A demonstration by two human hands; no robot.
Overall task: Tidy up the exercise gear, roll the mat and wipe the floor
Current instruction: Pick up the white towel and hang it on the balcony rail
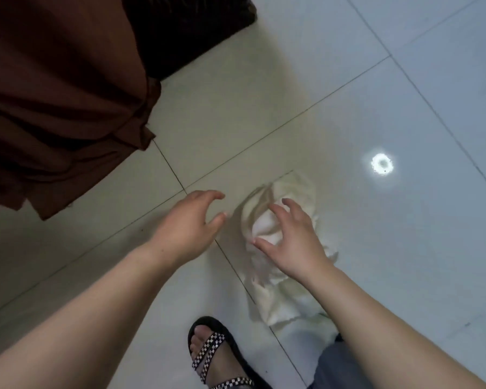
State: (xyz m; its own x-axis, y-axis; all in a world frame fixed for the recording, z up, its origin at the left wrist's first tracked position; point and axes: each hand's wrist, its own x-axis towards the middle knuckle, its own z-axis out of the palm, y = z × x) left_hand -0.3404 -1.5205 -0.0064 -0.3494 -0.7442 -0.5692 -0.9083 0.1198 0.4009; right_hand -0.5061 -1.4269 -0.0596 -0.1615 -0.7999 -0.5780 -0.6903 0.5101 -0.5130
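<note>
The cloth (pixel 294 190) lies crumpled on the floor (pixel 376 94). The right hand (pixel 295 245) hovers over the cloth and the left hand (pixel 185 226) is just beside it, both with fingers spread and empty. No mat or gear shows, so wiping looks like the step in hand, not yet started.

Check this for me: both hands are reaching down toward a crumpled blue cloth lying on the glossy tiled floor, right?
Not quite. The head view shows the crumpled cloth is cream-white, not blue. The rest stands: the left hand and the right hand both reach down toward it, and it lies on the glossy tiled floor.
</note>
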